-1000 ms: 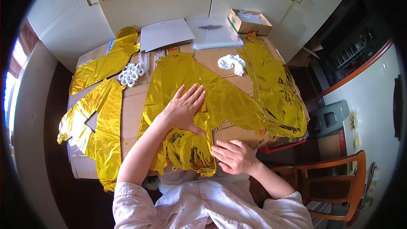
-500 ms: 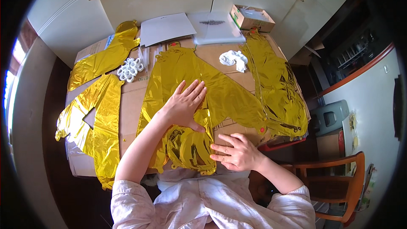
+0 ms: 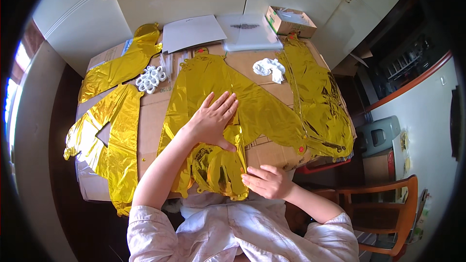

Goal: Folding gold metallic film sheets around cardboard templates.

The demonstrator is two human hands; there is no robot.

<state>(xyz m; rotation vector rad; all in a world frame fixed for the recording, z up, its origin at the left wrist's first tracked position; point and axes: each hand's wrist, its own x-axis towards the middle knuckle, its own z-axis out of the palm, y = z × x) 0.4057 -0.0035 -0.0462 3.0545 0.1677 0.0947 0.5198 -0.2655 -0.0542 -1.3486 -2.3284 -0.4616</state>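
A flat, deflated gold foil balloon (image 3: 201, 80) lies in the middle, its near part folded over itself toward me. My left hand (image 3: 213, 119) rests palm down on it, fingers stretched out and thumb apart, pressing the foil. At the right edge of the folded part (image 3: 218, 165), my right hand (image 3: 268, 181) touches the foil with its fingertips. Those fingers are extended and lie close together; the thumb is hidden. Other flat gold foil balloons lie around: one with a diamond-shaped hole (image 3: 121, 136) at the left, one at the far left (image 3: 119, 70), one at the right (image 3: 318, 97).
Brown cardboard (image 3: 153, 111) covers the table. Toward the back are white rings (image 3: 151, 78), clear straws (image 3: 167, 65), white sheets (image 3: 194, 34), a clear plastic bag (image 3: 250, 34), a crumpled white cloth (image 3: 270, 69) and a small carton (image 3: 291, 23). A wooden chair (image 3: 410, 204) stands at the right.
My right hand has moved slightly down and its spread fingers have come closer together at the foil's edge. My left hand stays in place on the balloon.
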